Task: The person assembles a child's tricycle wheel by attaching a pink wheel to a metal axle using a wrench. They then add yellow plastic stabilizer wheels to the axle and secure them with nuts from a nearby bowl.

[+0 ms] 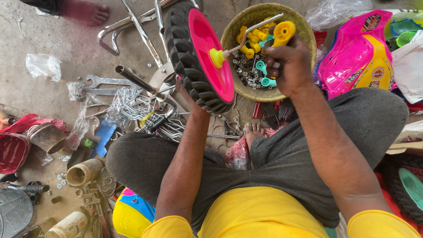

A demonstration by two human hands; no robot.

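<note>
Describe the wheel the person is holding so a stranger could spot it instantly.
Start at the round bowl of small parts at top centre. Just left of it, the left hand props up the wheel, while the right hand holds its metal axle rod. Its bright pink disc, yellow hub and black knobbly tyre mark it out.

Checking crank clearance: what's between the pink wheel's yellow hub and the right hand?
Head view: only a bent metal rod spans from the yellow hub to the right hand, crossing above the bowl of small parts.
</note>
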